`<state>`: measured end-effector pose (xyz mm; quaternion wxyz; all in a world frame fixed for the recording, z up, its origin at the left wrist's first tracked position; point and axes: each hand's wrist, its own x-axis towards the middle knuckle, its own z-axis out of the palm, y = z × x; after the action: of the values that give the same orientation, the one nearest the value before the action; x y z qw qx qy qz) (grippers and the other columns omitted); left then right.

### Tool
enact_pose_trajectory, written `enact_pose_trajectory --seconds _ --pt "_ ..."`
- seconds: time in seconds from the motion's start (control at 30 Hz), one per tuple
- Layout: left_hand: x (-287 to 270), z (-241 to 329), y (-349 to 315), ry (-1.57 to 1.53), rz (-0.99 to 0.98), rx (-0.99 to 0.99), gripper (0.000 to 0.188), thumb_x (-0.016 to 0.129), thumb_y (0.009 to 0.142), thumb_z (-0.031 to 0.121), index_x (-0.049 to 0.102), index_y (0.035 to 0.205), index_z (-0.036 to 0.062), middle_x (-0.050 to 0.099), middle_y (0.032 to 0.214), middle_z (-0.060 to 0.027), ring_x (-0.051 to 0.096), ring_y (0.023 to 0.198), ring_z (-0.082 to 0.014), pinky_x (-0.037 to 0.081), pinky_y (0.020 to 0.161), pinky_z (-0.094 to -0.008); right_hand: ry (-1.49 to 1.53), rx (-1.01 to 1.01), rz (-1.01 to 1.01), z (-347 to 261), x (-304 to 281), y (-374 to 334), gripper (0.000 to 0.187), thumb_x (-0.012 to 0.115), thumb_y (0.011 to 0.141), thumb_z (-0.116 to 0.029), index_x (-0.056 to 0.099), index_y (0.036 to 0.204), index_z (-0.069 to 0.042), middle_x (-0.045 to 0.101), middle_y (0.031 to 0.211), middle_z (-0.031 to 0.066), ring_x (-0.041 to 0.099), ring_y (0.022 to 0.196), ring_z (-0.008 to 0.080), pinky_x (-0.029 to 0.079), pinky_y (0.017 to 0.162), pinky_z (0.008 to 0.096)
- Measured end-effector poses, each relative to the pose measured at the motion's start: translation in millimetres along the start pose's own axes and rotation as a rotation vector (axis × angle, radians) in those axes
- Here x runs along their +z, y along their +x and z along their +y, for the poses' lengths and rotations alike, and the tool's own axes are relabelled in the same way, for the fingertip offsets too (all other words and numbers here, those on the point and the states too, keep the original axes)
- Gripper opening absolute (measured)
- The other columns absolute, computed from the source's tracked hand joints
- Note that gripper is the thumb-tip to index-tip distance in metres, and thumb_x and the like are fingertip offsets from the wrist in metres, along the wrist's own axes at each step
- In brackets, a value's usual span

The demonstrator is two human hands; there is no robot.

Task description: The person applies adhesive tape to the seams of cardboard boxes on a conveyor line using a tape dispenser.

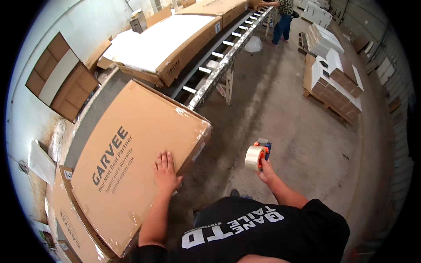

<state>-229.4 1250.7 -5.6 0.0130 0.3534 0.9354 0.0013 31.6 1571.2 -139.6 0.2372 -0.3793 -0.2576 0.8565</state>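
Note:
A large flat brown cardboard box (144, 127) with dark printing lies on the conveyor at my left, clear tape shining at its corners. My left hand (165, 173) rests flat on its top near the right edge, fingers spread. Out to the right, over the floor and apart from the box, my right hand (266, 171) grips a tape dispenser (262, 153). It has orange and blue parts and carries a thick roll of clear tape. The fingers round its handle are partly hidden.
Farther along the roller conveyor (217, 76) lies an open box with a white panel (166, 39). Another printed box (72, 219) stands close behind at lower left. A person (283, 22) stands by the far end. Stacked white packages (335, 83) sit on a pallet at right.

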Motion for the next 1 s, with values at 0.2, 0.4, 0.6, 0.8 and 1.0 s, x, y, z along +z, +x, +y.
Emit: enact_pose_trajectory --seconds 0.2,0.4,0.6,0.8,1.0 --pt "-5.7 -7.8 -9.0 -0.002 -0.042 0.011 0.112 0.084 0.072 0.038 0.021 0.158 0.0058 0.023 0.164 -0.0149 0.019 0.153 -0.0343 0.019 0.122 -0.054 0.132 0.281 -0.147 -15.2 -2.7 -52.9 0.044 0.059 0.089 -0.017 0.056 0.131 -0.007 0.063 0.129 0.0072 0.06 0.119 0.0239 0.047 0.105 0.0422" --pt "-2.8 -5.5 4.1 -0.055 -0.07 0.051 0.109 0.082 0.074 0.038 0.019 0.16 0.0132 0.018 0.167 -0.0096 0.015 0.154 -0.0326 0.016 0.123 -0.0539 -0.026 0.366 -0.316 -39.9 72.7 -75.6 0.058 0.057 0.088 -0.016 0.047 0.145 -0.007 0.058 0.139 0.0094 0.056 0.128 0.0247 0.043 0.109 0.0427" --pt "-0.5 -5.7 0.6 -0.044 -0.033 0.045 0.109 0.08 0.076 0.042 0.017 0.16 0.0096 0.018 0.166 -0.011 0.014 0.154 -0.0346 0.014 0.124 -0.0549 -1.478 -0.723 -0.577 -79.7 158.3 -48.7 0.062 0.066 0.079 -0.019 0.059 0.139 -0.011 0.052 0.145 0.0149 0.058 0.126 0.0278 0.045 0.106 0.0409" --pt "3.3 0.6 -7.0 -0.082 0.081 -0.076 0.111 0.076 0.077 0.054 0.02 0.158 0.0038 0.02 0.165 -0.0167 0.015 0.153 -0.0363 0.013 0.123 -0.0564 -1.838 -0.791 -0.695 -83.7 251.4 -60.8 0.051 0.068 0.075 -0.028 0.07 0.124 -0.014 0.057 0.136 0.0101 0.063 0.115 0.0303 0.051 0.098 0.0381" --pt "3.7 12.4 -6.6 -0.08 0.068 -0.154 0.117 0.076 0.074 0.059 0.018 0.158 0.0014 0.019 0.165 -0.0191 0.015 0.153 -0.0371 0.013 0.123 -0.0552 -2.055 -0.85 -0.785 -65.1 299.5 -73.3 0.046 0.068 0.077 -0.038 0.072 0.12 -0.021 0.063 0.125 0.008 0.066 0.107 0.0292 0.054 0.092 0.0383"
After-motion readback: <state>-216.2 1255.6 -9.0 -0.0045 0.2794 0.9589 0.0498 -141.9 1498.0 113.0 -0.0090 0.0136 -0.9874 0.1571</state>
